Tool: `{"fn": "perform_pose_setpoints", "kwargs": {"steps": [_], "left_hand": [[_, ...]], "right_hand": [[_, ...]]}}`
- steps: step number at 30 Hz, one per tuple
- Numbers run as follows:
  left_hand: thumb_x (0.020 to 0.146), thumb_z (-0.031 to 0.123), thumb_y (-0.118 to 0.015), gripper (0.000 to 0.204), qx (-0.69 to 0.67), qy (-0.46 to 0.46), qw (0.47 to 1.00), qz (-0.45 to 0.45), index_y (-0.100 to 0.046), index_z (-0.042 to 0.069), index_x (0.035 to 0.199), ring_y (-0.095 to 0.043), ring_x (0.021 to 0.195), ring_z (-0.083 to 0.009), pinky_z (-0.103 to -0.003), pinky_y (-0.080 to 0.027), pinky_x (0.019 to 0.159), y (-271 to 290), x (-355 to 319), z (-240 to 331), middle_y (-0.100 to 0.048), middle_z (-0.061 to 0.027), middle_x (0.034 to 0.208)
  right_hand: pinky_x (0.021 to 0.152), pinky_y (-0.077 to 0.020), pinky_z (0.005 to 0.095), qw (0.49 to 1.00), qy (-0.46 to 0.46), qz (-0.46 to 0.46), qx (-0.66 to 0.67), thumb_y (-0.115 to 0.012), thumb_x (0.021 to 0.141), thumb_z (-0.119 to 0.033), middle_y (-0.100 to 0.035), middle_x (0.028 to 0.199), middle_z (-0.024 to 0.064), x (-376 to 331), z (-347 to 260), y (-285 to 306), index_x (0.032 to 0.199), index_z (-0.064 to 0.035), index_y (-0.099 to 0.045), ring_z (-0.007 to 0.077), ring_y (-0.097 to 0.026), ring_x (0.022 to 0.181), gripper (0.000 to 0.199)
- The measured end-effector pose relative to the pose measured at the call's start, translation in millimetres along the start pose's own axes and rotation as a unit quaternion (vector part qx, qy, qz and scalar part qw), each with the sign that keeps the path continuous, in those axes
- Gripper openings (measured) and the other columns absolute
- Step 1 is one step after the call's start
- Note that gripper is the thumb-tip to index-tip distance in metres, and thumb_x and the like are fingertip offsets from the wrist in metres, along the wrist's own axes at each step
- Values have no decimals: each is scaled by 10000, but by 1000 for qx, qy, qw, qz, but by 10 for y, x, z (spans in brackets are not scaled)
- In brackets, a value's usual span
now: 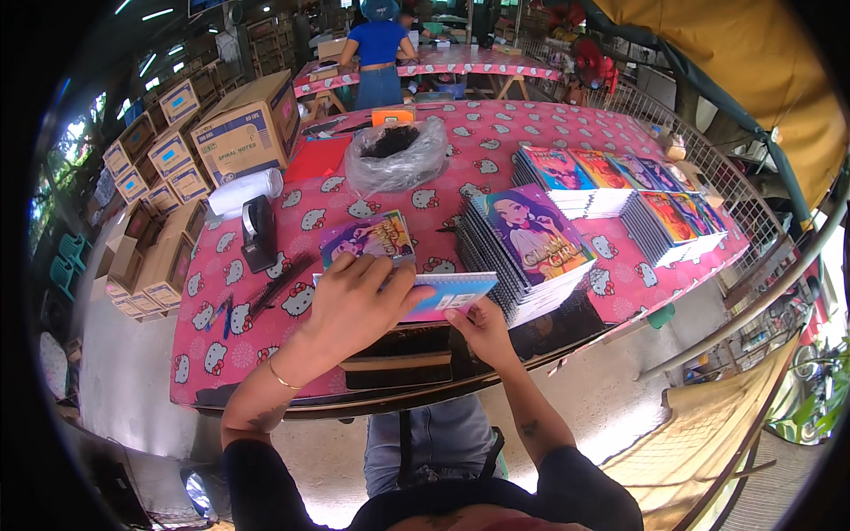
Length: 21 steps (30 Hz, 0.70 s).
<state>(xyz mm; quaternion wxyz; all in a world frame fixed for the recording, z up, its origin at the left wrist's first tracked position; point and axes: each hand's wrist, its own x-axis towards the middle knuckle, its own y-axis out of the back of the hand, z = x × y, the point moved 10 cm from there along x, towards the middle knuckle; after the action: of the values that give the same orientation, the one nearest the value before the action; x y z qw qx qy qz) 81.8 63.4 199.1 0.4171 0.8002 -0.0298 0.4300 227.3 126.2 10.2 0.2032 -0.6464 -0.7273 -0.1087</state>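
Close in front of me, a thin spiral notebook (460, 294) is tilted up between my hands, its blue and pink side with a white barcode patch showing. My left hand (359, 296) reaches over it, fingers bent, thumb along the face. With thumb and fingers, my right hand (482, 327) pinches the lower right edge. Just behind lies another notebook with a purple and yellow cover (367, 237), partly covered by my left hand. Right of my hands stands a tall stack of spiral notebooks (536, 234), a purple illustrated cover on top.
More notebook stacks (575, 173) fill the table's right side. A black tape dispenser (258, 232), a plastic roll (246, 192), blue pens (227, 317) and a clear bag of black coils (396, 155) lie left and behind. Cardboard boxes (248, 128) stand far left. Another person (379, 53) works beyond.
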Motion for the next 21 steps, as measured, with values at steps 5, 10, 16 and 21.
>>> {"fn": "perform_pose_setpoints", "kwargs": {"steps": [5,10,16,21], "left_hand": [[806,346,-806,343,-1,5,1000,-11,-675,55,932,-557,611,-203,-335,-402,592,58,23,-45,-556,-27,721],[808,344,-803,323,-5,3,1000,-4,-663,72,913,-570,609,-195,-332,-408,590,72,-9,-27,-551,-20,708],[798,337,-812,325,1,5,1000,-17,-668,77,928,-559,613,-193,-342,-396,583,35,50,-32,-533,-17,705],[800,344,-807,320,18,7,1000,-11,-663,81,912,-580,622,-191,-337,-414,589,38,-11,-34,-538,-11,706]], "right_hand": [[844,-514,269,1000,-15,-24,14,-687,962,-60,-733,1032,58,-24,72,-111,1146,1,-671,86,-643,940,194],[799,-512,260,996,20,0,-84,-716,940,-78,-742,951,61,-51,-51,31,1131,-15,-687,79,-638,857,203],[772,-508,274,997,10,-7,-71,-721,936,-88,-745,927,71,-39,14,-6,1124,-17,-680,98,-648,828,205],[797,-500,266,997,18,-3,-74,-722,936,-77,-745,991,61,1,-13,-22,1139,-12,-672,98,-652,890,220]]}}
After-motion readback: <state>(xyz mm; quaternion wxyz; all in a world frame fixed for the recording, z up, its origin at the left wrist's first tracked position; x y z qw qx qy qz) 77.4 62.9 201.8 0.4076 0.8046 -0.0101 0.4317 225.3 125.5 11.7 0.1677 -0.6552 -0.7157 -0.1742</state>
